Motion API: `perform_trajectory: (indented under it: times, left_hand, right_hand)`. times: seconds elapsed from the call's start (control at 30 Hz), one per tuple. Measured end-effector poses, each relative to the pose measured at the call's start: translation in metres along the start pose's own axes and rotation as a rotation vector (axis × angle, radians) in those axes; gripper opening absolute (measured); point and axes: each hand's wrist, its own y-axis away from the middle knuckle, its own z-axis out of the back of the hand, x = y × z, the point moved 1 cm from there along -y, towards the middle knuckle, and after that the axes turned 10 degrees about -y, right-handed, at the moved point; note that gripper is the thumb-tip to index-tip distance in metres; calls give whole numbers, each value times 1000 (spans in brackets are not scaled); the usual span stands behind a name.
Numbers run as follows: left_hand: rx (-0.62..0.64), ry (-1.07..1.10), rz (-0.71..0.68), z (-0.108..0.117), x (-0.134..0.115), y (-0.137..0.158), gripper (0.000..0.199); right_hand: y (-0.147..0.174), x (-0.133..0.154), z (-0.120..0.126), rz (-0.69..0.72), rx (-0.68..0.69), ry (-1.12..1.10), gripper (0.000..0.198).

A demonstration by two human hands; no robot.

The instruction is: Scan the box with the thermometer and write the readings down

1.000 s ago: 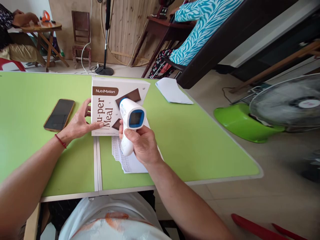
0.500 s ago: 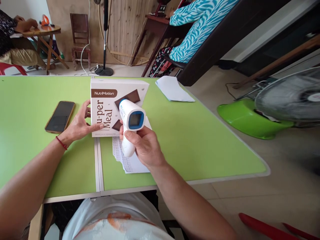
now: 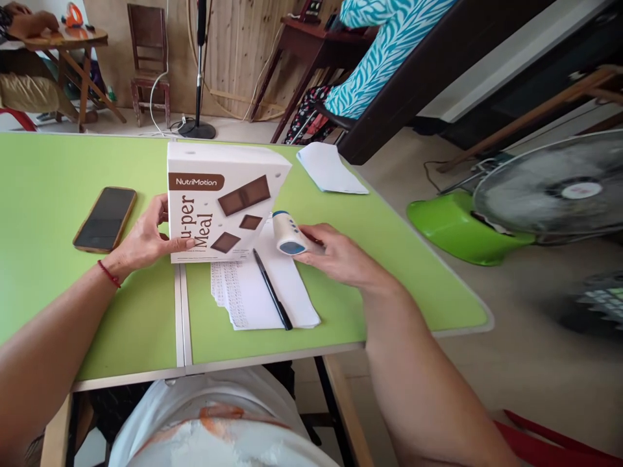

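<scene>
My left hand grips the lower left edge of a white NutriMotion box, thumb on its front and fingers partly hidden behind. The box stands upright on the green table, with brown chocolate pieces printed on it. To its right, my right hand is wrapped around the handle of a white and blue infrared thermometer, which lies tilted sideways with its screen toward me. Below them a black pen rests on a stack of written paper sheets.
A phone lies left of the box. Folded white paper is at the table's far right. Beyond the green table stand a fan and a green stool. Two people sit farther back, one in blue patterned clothing.
My right hand has moved right with the thermometer, turning it from upright to sideways. The box front and the pen are now uncovered. My left hand keeps its hold on the box.
</scene>
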Motion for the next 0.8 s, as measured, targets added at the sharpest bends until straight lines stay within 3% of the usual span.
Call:
perform_trajectory:
  times: [0.17,0.33,0.43,0.5,0.57,0.67,0.8]
  left_hand:
    - [-41,62,-9,-2,0,0,80]
    - [-97,-12,-71,-4,0,-1,79]
    - [-79,-81,-92,-3,0,-1,79]
    - [-58,-121,-71,-2,-1,-1,78]
    - [-42,-143,-33,-1,0,-1,78]
    - [-25,-182,-29,0,3,-3,87]
    - [32,-249,-25,-2,12,-7,99]
  right_hand:
    - [-5,-29,-5,41,-40,212,38]
    - [6,-4,-10,205,-166,241,31]
    - [17,22,-25,356,13,180,22]
    - [24,34,-36,423,193,227,29]
    - [29,40,-45,452,284,379,39]
    - [31,41,-49,519,284,598,44]
    - [26,39,-45,624,262,726,38]
